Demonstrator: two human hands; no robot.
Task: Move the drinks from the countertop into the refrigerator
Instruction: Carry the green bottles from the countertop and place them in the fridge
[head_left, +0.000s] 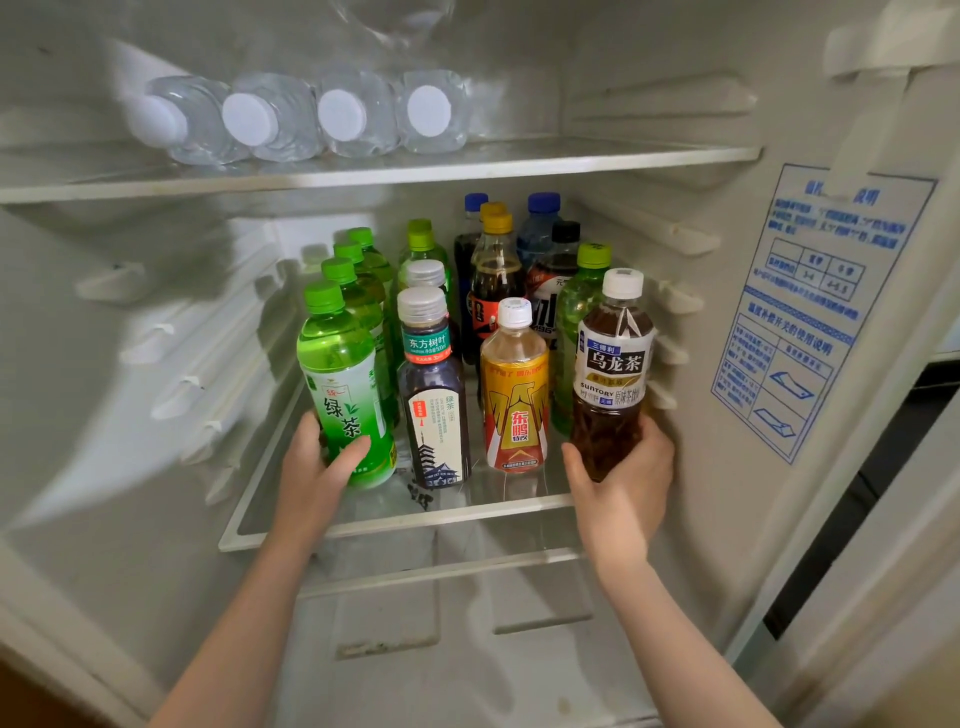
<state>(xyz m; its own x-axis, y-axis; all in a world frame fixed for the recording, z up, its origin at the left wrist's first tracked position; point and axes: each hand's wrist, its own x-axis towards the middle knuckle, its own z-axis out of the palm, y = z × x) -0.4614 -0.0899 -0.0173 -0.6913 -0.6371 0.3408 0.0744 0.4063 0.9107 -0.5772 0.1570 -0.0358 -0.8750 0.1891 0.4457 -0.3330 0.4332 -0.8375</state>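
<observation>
The green tea bottle (345, 384) is gripped low by the left hand (317, 467) at the near left of the glass shelf (395, 525), fingers curled around it. The oolong tea bottle (613, 374) is held at its base by the right hand (623, 467), near right, beside the refrigerator wall (727, 312); whether it rests on the shelf cannot be told.

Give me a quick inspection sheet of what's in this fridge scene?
Surface: glass shelf, crowded with upright bottles.
Job's things: green tea bottle front left; oolong tea bottle front right.
Clutter: four water bottles lying on the upper shelf.
Hands: left hand wraps the green tea bottle; right hand grips the oolong tea bottle.
Cables: nothing seen.
Surroundings: blue instruction sticker on the right wall.
</observation>
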